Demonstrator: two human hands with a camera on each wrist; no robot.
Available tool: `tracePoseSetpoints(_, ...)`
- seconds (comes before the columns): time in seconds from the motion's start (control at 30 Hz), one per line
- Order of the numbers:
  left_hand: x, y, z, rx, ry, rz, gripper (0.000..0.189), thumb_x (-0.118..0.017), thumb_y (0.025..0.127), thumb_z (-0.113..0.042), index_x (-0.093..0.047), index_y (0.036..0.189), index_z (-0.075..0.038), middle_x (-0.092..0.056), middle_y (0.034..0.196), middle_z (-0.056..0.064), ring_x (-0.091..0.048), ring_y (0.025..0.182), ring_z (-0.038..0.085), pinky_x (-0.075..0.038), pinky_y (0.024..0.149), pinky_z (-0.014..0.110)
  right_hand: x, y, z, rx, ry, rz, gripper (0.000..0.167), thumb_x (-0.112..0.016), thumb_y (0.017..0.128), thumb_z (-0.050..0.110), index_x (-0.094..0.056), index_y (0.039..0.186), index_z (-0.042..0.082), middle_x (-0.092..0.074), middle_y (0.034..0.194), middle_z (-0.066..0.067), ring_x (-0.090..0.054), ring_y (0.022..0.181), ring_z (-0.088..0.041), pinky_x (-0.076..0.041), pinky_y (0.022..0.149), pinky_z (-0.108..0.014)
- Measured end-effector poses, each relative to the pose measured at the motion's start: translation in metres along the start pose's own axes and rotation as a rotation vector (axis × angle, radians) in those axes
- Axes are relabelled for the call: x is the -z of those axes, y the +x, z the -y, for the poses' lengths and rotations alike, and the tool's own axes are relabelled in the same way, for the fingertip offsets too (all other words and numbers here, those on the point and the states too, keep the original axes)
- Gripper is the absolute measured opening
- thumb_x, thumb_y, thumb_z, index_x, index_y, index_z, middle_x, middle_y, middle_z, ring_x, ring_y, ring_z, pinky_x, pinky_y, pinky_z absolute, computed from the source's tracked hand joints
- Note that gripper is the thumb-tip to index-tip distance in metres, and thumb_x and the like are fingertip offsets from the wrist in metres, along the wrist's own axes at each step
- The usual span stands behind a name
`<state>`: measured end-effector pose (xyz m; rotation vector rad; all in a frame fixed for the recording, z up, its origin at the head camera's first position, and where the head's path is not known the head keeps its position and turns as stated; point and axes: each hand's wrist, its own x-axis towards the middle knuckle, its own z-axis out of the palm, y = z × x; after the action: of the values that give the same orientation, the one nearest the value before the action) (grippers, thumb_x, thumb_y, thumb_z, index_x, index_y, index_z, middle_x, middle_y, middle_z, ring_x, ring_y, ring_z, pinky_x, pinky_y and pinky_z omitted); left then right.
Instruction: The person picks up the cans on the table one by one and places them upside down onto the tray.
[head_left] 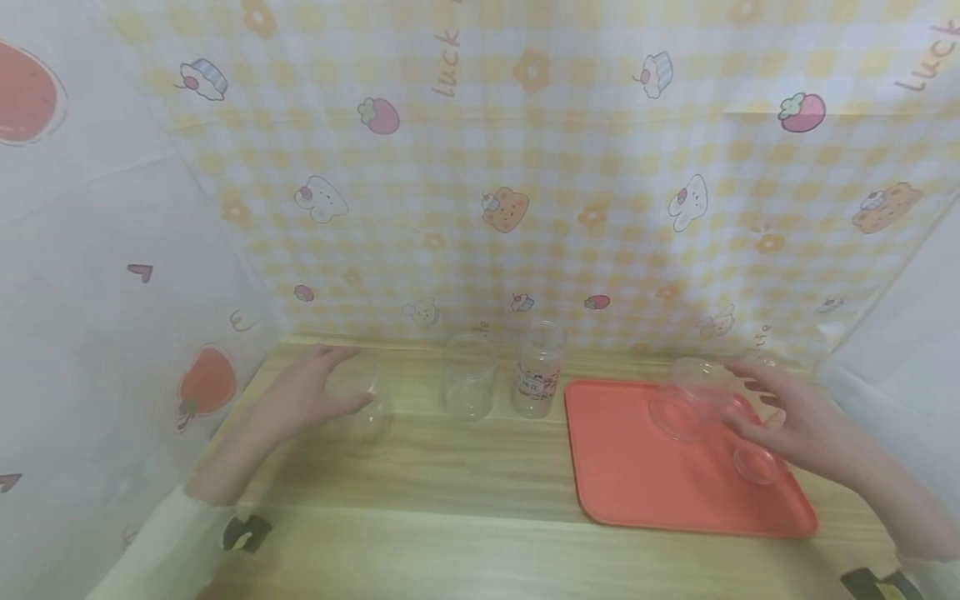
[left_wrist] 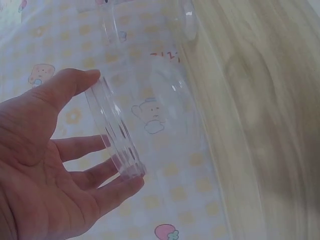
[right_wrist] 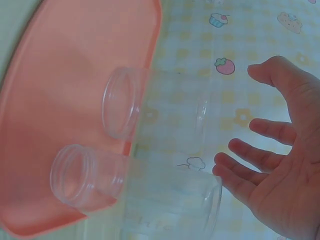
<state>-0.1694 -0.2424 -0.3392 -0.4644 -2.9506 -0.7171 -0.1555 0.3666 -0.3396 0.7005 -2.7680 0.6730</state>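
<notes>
My left hand is at the left of the table, at a clear wide-mouthed jar. In the left wrist view, the thumb and fingers lie on opposite sides of the ribbed rim of this jar. To its right stand a clear plain jar and a clear bottle with a printed label. Fingers spread and loosely bent, my right hand is beside a clear wide jar and a clear narrow-necked bottle on the tray's right part. Nothing lies in its grasp.
A red tray covers the right part of the wooden table. Behind it hangs a yellow checked cloth with cartoon prints. White printed sheets close off the left and right sides.
</notes>
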Motion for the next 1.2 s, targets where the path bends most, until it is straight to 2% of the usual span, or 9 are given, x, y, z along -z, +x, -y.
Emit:
tracePoseSetpoints(0.07, 0.0, -0.003, 0.001, -0.004, -0.022, -0.002, 0.075, -0.08, 0.088, -0.039, -0.053, 0.14, 0.008, -0.051, 0.134, 0.035, -0.052, 0.118, 0.052, -0.047, 0.094, 0.066, -0.001, -0.002, -0.001, 0.001, 0.013, -0.013, 0.067, -0.086, 0.083, 0.013, -0.053, 0.139, -0.002, -0.058, 0.132, -0.028, -0.06, 0.106, -0.054, -0.053, 0.082, -0.061)
tracePoseSetpoints(0.17, 0.0, -0.007, 0.003, -0.008, -0.072, -0.002, 0.074, -0.08, 0.088, -0.04, -0.053, 0.141, 0.005, -0.052, 0.134, 0.032, -0.055, 0.114, 0.049, -0.05, 0.089, 0.064, -0.003, -0.005, -0.002, -0.006, 0.022, -0.039, 0.066, -0.087, 0.082, 0.012, -0.055, 0.139, 0.0, -0.06, 0.132, -0.024, -0.061, 0.106, -0.049, -0.058, 0.085, -0.033)
tracePoseSetpoints(0.23, -0.001, -0.009, 0.005, -0.019, -0.088, 0.003, 0.075, -0.079, 0.088, -0.042, -0.053, 0.142, 0.003, -0.053, 0.134, 0.03, -0.056, 0.113, 0.046, -0.052, 0.087, 0.062, -0.004, -0.007, -0.004, 0.002, 0.015, -0.06, 0.067, -0.088, 0.081, 0.011, -0.056, 0.138, 0.001, -0.061, 0.131, -0.022, -0.062, 0.107, -0.042, -0.051, 0.088, -0.013)
tracePoseSetpoints(0.3, -0.003, -0.011, 0.007, -0.033, -0.107, 0.007, 0.075, -0.078, 0.089, -0.043, -0.053, 0.142, 0.004, -0.054, 0.134, 0.028, -0.057, 0.112, 0.045, -0.052, 0.087, 0.061, -0.005, -0.008, -0.004, 0.014, 0.007, -0.079, 0.066, -0.088, 0.08, 0.01, -0.057, 0.138, 0.001, -0.061, 0.131, -0.02, -0.061, 0.109, -0.03, -0.039, 0.088, -0.001)
tracePoseSetpoints(0.47, -0.011, -0.016, 0.01, -0.042, -0.183, 0.015, 0.077, -0.079, 0.088, -0.045, -0.053, 0.142, 0.004, -0.055, 0.136, 0.025, -0.057, 0.114, 0.044, -0.053, 0.091, 0.059, -0.006, -0.009, -0.002, 0.053, 0.016, -0.098, 0.064, -0.087, 0.08, 0.007, -0.057, 0.137, 0.0, -0.062, 0.13, -0.022, -0.056, 0.11, -0.004, -0.039, 0.089, -0.001)
tracePoseSetpoints(0.63, -0.02, -0.025, 0.009, -0.056, -0.256, -0.001, 0.076, -0.08, 0.087, -0.044, -0.053, 0.143, 0.001, -0.056, 0.138, 0.022, -0.058, 0.116, 0.042, -0.051, 0.094, 0.06, -0.008, -0.011, 0.004, 0.077, 0.084, -0.115, 0.064, -0.086, 0.079, 0.0, -0.057, 0.135, -0.003, -0.062, 0.128, -0.02, -0.053, 0.112, 0.007, -0.041, 0.092, -0.005)
tracePoseSetpoints(0.87, -0.037, -0.034, 0.008, -0.073, -0.38, 0.001, 0.072, -0.081, 0.088, -0.039, -0.052, 0.145, -0.005, -0.056, 0.14, 0.015, -0.056, 0.122, 0.039, -0.047, 0.102, 0.058, -0.017, -0.017, 0.007, 0.052, 0.24, -0.106, 0.062, -0.08, 0.082, -0.008, -0.054, 0.138, -0.002, -0.058, 0.134, 0.003, -0.054, 0.117, 0.001, -0.043, 0.095, -0.008)
tracePoseSetpoints(1.07, -0.048, -0.038, 0.004, -0.07, -0.474, -0.01, 0.07, -0.082, 0.087, -0.034, -0.053, 0.145, -0.008, -0.056, 0.142, 0.013, -0.056, 0.123, 0.039, -0.047, 0.102, 0.057, -0.026, -0.019, 0.009, 0.067, 0.25, -0.132, 0.066, -0.081, 0.079, -0.012, -0.054, 0.139, -0.003, -0.057, 0.137, 0.005, -0.054, 0.12, 0.001, -0.043, 0.096, -0.009)
tracePoseSetpoints(1.2, -0.05, -0.04, 0.001, -0.07, -0.506, -0.018, 0.067, -0.082, 0.088, -0.032, -0.053, 0.145, -0.01, -0.055, 0.143, 0.012, -0.055, 0.124, 0.042, -0.048, 0.1, 0.058, -0.03, -0.017, 0.012, 0.077, 0.27, -0.159, 0.065, -0.079, 0.078, -0.015, -0.055, 0.138, -0.005, -0.059, 0.136, 0.003, -0.055, 0.12, 0.0, -0.044, 0.096, -0.011)
